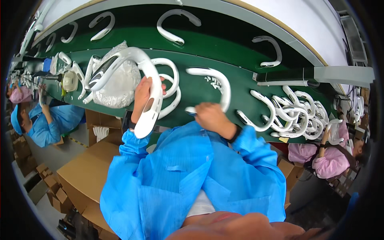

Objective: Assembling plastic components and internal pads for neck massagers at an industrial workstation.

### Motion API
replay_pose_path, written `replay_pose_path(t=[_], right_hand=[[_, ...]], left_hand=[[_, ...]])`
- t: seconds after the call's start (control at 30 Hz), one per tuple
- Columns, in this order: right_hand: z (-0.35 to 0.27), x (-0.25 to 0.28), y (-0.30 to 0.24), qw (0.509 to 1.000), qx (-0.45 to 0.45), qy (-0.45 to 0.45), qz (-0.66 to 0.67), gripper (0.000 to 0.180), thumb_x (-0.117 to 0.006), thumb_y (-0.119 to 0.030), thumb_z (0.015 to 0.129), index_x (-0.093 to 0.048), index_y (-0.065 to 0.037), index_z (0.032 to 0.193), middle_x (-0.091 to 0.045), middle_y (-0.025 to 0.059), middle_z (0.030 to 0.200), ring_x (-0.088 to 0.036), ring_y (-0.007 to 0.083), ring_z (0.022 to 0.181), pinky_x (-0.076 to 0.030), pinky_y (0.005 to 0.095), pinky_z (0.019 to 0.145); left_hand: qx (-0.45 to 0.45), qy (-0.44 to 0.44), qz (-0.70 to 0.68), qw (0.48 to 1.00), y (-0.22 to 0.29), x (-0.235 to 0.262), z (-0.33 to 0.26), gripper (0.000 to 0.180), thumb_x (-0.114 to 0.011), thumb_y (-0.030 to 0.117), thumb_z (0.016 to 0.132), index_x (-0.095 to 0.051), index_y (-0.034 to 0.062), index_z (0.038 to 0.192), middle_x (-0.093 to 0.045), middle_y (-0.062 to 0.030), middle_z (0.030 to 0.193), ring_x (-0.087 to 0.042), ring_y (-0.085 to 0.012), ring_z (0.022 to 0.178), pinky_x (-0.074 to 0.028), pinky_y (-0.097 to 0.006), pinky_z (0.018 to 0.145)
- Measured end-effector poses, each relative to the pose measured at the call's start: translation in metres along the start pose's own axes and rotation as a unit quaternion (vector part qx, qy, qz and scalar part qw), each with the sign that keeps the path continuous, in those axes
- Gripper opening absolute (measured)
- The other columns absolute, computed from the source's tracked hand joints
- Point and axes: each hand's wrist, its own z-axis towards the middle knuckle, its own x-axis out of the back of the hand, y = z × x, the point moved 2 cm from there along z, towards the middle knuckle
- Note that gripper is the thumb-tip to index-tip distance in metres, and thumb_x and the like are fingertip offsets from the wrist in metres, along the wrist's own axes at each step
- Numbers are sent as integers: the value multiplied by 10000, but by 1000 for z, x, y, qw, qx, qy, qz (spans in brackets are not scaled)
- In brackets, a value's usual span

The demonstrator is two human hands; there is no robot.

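Left hand (142,98) is gripping a white U-shaped shell (132,76), long axis slanting toward the worktop's (240,86) near edge; right hand (211,117) is clasping another shell (214,82).

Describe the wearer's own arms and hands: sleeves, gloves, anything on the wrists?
Both arms wear loose bright blue smock sleeves with gathered cuffs at the wrists. The left hand and right hand are bare, no gloves. A dark band circles the right wrist just above the cuff; a dark strap also shows at the left wrist. No markings visible on the sleeves.
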Motion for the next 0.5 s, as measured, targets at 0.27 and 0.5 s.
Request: replay_pose_path(t=[0.27,0.5], right_hand=[[63,-96,30,972,179,87,-127,113,-577,-183,688,-595,-72,701,-531,52,648,-538,208,611,-399,354,548],[78,27,179,888,-247,251,-296,322,-648,-308,747,-638,-90,984,-545,190,1148,-418,409,1186,-390,582,872]], left_hand=[[13,17,30,999,7,-5,4,315,-375,238,968,-475,-27,1105,-584,-141,979,-583,-182,739,-519,-303,616],[87,-17,10,996,-34,-35,13,368,-377,302,980,-502,-32,1069,-591,-138,896,-592,-171,736,-523,-288,608]])
